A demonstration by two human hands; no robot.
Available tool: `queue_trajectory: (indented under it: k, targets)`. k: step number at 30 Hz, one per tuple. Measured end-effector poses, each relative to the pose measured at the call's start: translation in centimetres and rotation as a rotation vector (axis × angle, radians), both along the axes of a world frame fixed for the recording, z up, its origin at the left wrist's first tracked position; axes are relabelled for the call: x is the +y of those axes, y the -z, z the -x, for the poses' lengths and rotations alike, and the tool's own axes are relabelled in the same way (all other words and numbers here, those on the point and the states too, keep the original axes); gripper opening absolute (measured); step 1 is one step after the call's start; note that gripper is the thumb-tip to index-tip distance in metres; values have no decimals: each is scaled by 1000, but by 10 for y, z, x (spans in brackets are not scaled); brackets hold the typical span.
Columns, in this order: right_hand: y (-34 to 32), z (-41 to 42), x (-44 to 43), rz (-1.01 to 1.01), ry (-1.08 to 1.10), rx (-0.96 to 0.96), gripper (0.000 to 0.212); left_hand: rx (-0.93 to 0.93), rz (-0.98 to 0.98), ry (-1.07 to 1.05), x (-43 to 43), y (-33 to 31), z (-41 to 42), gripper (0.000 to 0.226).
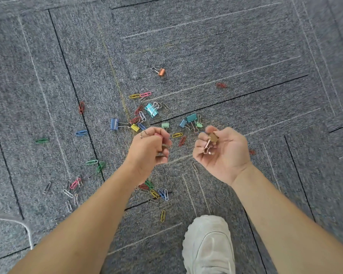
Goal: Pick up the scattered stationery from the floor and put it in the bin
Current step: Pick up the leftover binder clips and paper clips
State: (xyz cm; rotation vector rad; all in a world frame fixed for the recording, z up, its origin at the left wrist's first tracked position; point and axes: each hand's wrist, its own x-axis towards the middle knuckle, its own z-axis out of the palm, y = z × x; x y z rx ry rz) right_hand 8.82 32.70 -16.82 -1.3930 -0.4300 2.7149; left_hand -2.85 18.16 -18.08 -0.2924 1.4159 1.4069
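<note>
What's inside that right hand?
A gold binder clip with pinkish wire handles lies in the cupped right hand, fingers curled round it. A thin blue wire shows by the fingertips. Anything beneath the clip or fingers is hidden.

Bare forearms (91, 214), white sneaker (208, 248) — chunky, ridged sole; slightly scuffed

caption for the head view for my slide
Right hand holds a gold binder clip, left hand curls round small clips, above coloured clips scattered on grey carpet beside a white shoe.
</note>
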Motion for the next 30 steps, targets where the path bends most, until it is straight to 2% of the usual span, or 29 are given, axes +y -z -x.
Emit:
queue_trajectory:
  k: [2,5,7,11,13,14,17,19,22,25,28,30]
  targets:
    - [1,-2,3,70,62,68,11,-1,-38,-11,1,-1,0,9]
    - [-1,-1,5,133,137,77,25,5,4,6,3,-1,3,46]
    - [-1,2,8,71,83,15,27,27,76,66,7,-1,7,56]
    - [1,13,16,-166,-126,-220,21,71,153,109,16,-2,10,26]
    - [4,20,19,-402,-231,-381,20,89,153,83,18,-1,11,21]
    - [6,25,20,-585,-328,-479,21,167,185,120,19,0,11,20]
    - [15,37,25,-1156,-697,-715,32,586,380,376,22,9,16,16]
    - [19,43,27,-1296,-870,-803,40,741,525,513,27,13,19,24]
    - [27,48,28,-1340,-1032,-887,42,807,691,621,36,19,20,41]
    - [30,49,26,-1309,-1026,-852,37,812,775,647,42,22,22,35]
    - [27,46,25,-1216,-927,-765,27,797,732,652,45,19,21,25]
    - [23,44,23,-1043,-736,-618,18,801,658,640,43,16,19,19]
